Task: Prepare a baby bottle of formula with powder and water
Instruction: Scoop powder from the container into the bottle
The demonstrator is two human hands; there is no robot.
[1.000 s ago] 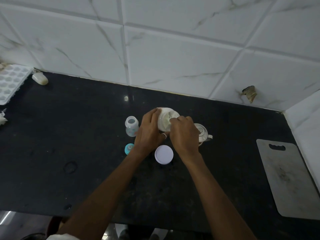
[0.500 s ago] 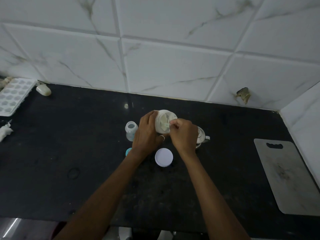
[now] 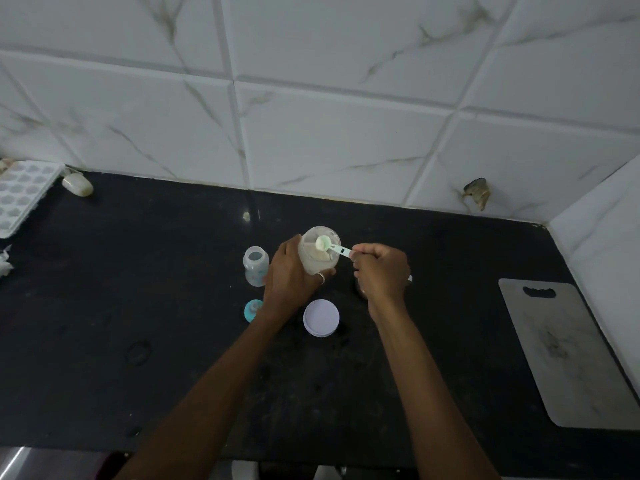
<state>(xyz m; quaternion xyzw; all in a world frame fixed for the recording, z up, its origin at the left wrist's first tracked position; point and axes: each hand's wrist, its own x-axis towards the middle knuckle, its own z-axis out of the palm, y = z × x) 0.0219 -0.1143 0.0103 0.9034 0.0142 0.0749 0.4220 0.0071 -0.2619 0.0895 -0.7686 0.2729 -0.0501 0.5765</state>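
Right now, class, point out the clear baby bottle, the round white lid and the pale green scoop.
Clear baby bottle [image 3: 255,266], head view, its body.
Round white lid [image 3: 321,318], head view, flat top.
Pale green scoop [image 3: 323,242], head view, its bowl.

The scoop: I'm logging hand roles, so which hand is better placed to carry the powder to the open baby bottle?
Right hand: it already holds the scoop by its handle. The left hand is steadying the powder jar, beside the baby bottle.

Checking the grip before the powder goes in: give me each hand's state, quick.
Left hand: closed around the open translucent powder jar.
Right hand: closed, pinching the pale green plastic scoop by its handle.
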